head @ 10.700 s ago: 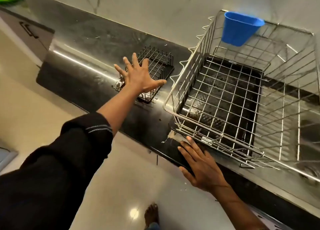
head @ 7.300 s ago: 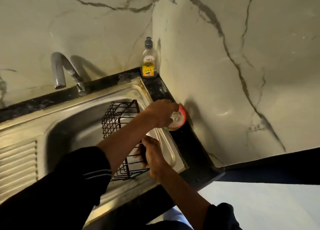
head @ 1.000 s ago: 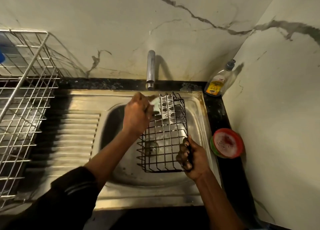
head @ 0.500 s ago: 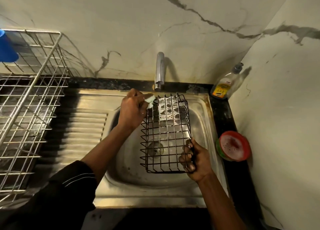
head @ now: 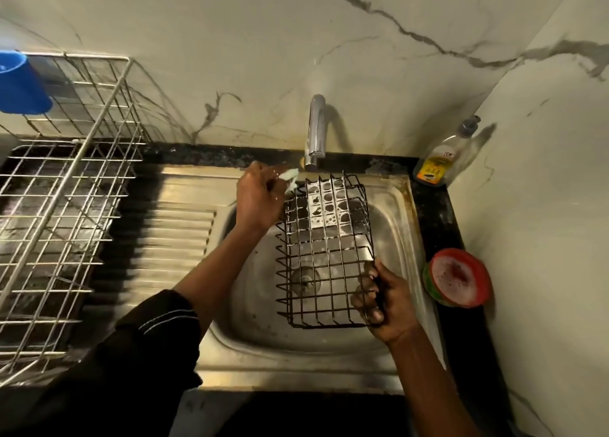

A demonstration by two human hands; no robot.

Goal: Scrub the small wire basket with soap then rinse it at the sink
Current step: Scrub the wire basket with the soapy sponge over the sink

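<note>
The black wire basket (head: pixel 324 248) hangs over the sink (head: pixel 257 337) bowl, its length running from 6 to 12 o'clock, with the far end just under the tap (head: pixel 315 130). Whether it touches the bowl cannot be told. The right hand (head: pixel 385 299) grips the basket's near corner at 5 o'clock, fingers curled through the wires. The left hand (head: pixel 260 199), at the basket's 11 o'clock corner, pinches a pale sponge (head: pixel 290 176) in curled fingers and holds it against the top wires. White soap film fills several cells at the far end, and the drain (head: pixel 306 280) shows through the mesh nearer the middle. From the bowl, a soap bottle (head: pixel 440 163) leans in the counter corner at 2 o'clock. A red-rimmed tub (head: pixel 458 278) with foam in it sits at 3 o'clock. A steel rack (head: pixel 66 205) stands at 9 o'clock, beside the ribbed drainboard, with a blue cup (head: pixel 19 83) hung on its far side at 10 o'clock.
</note>
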